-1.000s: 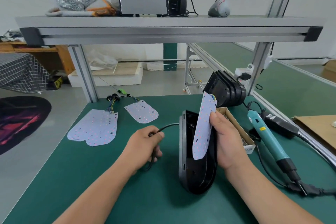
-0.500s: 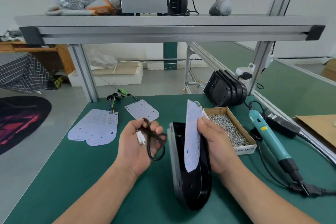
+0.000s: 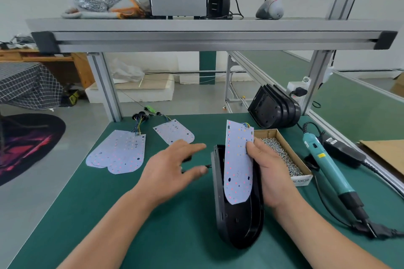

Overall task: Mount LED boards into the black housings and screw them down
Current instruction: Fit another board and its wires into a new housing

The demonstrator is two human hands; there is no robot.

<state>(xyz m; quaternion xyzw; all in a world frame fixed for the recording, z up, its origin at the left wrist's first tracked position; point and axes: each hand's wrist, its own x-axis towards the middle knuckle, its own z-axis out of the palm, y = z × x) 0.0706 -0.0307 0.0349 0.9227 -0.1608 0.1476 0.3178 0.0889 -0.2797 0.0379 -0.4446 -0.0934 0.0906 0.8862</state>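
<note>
LED board [image 3: 238,164] pinched by right hand [image 3: 272,173] fingers [image 3: 251,148]; left hand [image 3: 169,169] fingers spread loose.

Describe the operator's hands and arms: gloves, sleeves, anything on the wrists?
Both are bare. The left hand and right hand have no gloves. The left forearm and right forearm show no sleeve as far as the frame edge. No watch, band or grounding strap shows on either wrist. The left hand is motion-blurred, so rings cannot be ruled out.

Green bench mat [image 3: 185,247]: LED boards [image 3: 118,153] lying out past the left hand [image 3: 172,170], screw box [image 3: 301,180] and teal screwdriver [image 3: 325,164] beside the right hand [image 3: 271,172], housing stack [image 3: 273,109] beyond.
</note>
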